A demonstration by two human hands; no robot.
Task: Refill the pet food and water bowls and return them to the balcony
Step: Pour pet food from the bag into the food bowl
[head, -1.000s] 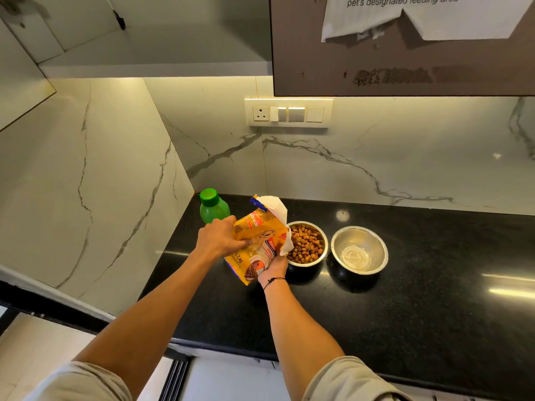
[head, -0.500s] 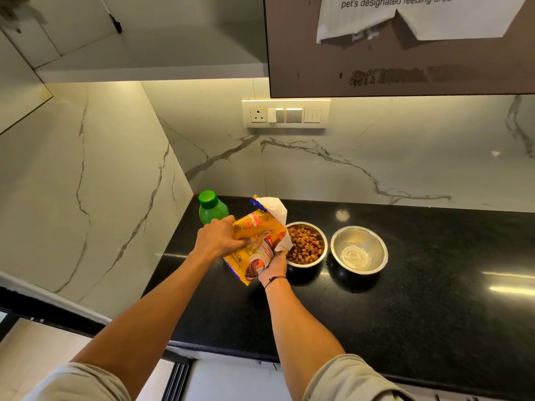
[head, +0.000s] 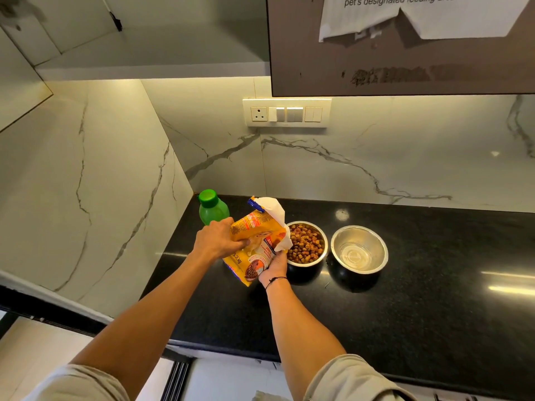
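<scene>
A yellow pet food bag [head: 254,241] is held upright and slightly tilted, just left of a steel bowl [head: 306,243] heaped with brown kibble. My left hand [head: 217,240] grips the bag's left side near the top. My right hand [head: 274,264] holds its lower right corner, close to the kibble bowl's rim. The bag's white inner top is folded open toward that bowl. A second steel bowl [head: 359,249], to the right, looks nearly empty with a little clear water at its bottom. A green bottle [head: 212,208] with a green cap stands behind my left hand.
Everything sits on a black stone counter [head: 419,299] in a corner of marble walls. A switch panel [head: 286,112] is on the back wall. A dark cabinet [head: 405,68] with a paper note hangs overhead at the right. The counter's front edge runs below my forearms.
Almost nothing differs; both hands keep the same grip on the bag beside the kibble bowl, with only a slight shift of the view.
</scene>
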